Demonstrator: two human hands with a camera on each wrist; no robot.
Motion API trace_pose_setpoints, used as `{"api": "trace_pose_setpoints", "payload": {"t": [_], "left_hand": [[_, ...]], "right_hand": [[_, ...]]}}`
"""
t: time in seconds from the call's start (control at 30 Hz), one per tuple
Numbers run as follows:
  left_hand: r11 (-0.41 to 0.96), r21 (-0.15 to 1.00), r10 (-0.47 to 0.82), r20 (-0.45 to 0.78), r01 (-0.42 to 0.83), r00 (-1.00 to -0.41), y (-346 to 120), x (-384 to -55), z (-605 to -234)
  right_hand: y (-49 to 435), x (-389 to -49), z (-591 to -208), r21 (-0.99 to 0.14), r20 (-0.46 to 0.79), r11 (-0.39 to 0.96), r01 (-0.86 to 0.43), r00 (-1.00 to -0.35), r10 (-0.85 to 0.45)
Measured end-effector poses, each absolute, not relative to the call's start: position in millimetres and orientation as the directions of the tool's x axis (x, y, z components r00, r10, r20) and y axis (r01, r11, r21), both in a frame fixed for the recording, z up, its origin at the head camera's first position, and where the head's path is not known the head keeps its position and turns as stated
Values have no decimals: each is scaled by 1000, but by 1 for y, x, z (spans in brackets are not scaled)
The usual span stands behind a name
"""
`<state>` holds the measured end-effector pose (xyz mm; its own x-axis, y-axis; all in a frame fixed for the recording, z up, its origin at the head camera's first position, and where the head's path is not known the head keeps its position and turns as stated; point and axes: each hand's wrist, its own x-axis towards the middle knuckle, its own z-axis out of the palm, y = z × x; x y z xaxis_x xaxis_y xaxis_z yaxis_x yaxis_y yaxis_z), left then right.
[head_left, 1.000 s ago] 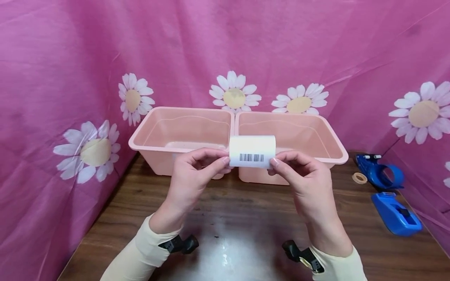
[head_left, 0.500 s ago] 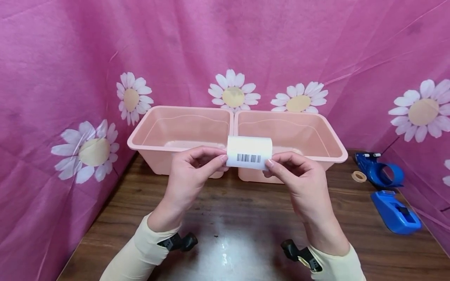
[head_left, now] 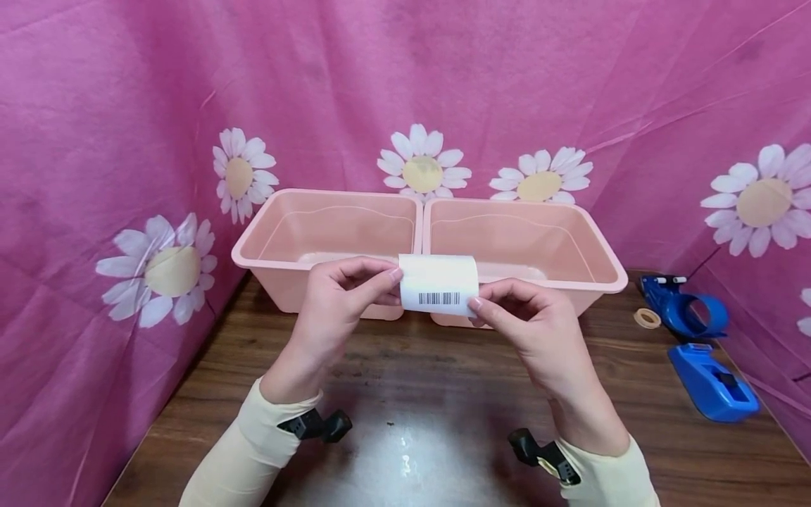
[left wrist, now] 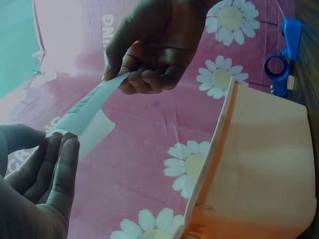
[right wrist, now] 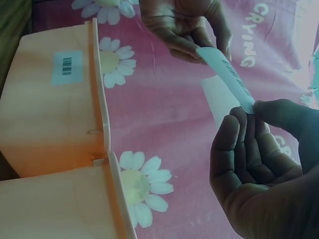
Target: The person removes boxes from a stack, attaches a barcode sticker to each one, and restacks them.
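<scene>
A white barcode label (head_left: 437, 274) is held up in front of the two bins, its barcode side towards the head camera. My left hand (head_left: 332, 303) pinches its left edge between thumb and fingers. At the lower right corner my right hand (head_left: 538, 320) pinches it the same way. Both wrist views show the label (left wrist: 85, 108) curving, with its far part bent back behind the barcode strip. Behind it stand a left pink bin (head_left: 269, 282) and a right pink bin (head_left: 598, 271), side by side. In the right wrist view a similar barcode label (right wrist: 68, 67) is stuck on one bin's front.
At the right of the wooden table (head_left: 405, 394) lie a blue tape dispenser (head_left: 712, 387), a blue tape gun (head_left: 687, 310) and a small tan ring (head_left: 648, 319). A pink flowered cloth (head_left: 336, 91) hangs behind and at both sides.
Both hands have brought the label slightly left and down in the head view, with its right end dipping a little. The grip of both hands stays the same; the bins have not moved.
</scene>
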<state>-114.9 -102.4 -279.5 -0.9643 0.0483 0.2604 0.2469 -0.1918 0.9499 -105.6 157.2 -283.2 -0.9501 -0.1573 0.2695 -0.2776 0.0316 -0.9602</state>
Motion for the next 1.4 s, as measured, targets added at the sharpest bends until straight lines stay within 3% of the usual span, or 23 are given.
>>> {"api": "trace_pose_setpoints", "payload": {"t": [0.43, 0.6, 0.73, 0.83, 1.03, 1.13, 1.4], "left_hand": [[-211, 951, 59, 243, 226, -968, -107, -118, -280], [-212, 945, 22, 257, 247, -966, -105, -118, -281], [-205, 929, -83, 298, 308, -951, -98, -117, -284], [-196, 916, -146, 326, 351, -934, -92, -116, -287], [-188, 926, -128, 306, 326, -943, -78, -108, -291], [-200, 932, -77, 294, 304, -953, -74, -104, -293], [-222, 915, 24, 351, 338, -936, -71, -97, -293]], "right_hand": [[151, -106, -284, -954, 233, 155, -258, -958, -166], [149, -106, -285, -961, 226, 135, -243, -966, -124], [142, -102, -287, -931, 346, 133, -339, -937, 37], [134, -96, -289, -866, 494, 157, -475, -860, 129], [118, -83, -296, -741, 644, 291, -605, -763, 51], [113, -80, -297, -730, 645, 318, -605, -763, 28], [106, -74, -296, -798, 584, 184, -574, -812, -2]]}}
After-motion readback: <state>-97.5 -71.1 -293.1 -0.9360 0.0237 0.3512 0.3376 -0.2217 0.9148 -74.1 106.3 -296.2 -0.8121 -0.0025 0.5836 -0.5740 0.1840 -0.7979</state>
